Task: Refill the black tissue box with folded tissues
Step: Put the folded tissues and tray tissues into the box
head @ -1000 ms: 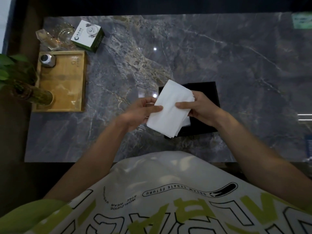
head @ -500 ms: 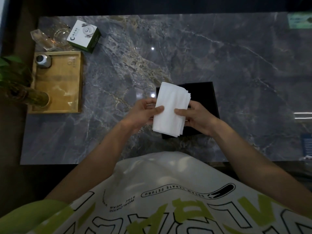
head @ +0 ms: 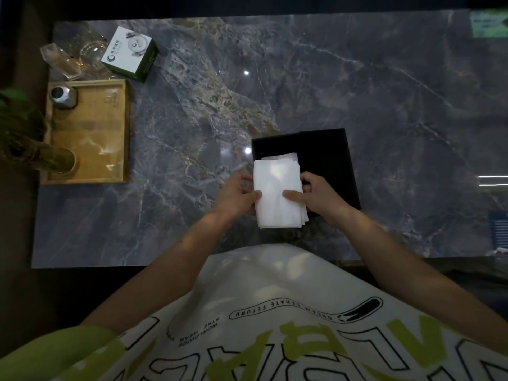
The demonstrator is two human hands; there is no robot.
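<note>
A stack of white folded tissues [head: 277, 192] is held upright over the left part of the black tissue box [head: 327, 160], which sits on the grey marble table near its front edge. My left hand [head: 236, 195] grips the stack's left edge, thumb on top. My right hand [head: 316, 196] grips the right edge, thumb across the front. The stack's layers fan slightly at its right side. The box's inside is dark and I cannot tell what it holds.
A wooden tray [head: 90, 133] at the left holds a small metal pot [head: 63, 96] and a plant vase [head: 52, 160]. Behind it stand a white-and-green carton [head: 129, 52] and clear glassware [head: 71, 57]. The marble table [head: 384, 92] stretches right.
The tissue stack has turned from tilted to nearly straight and squared up between both hands, which have moved closer in along its sides over the box.
</note>
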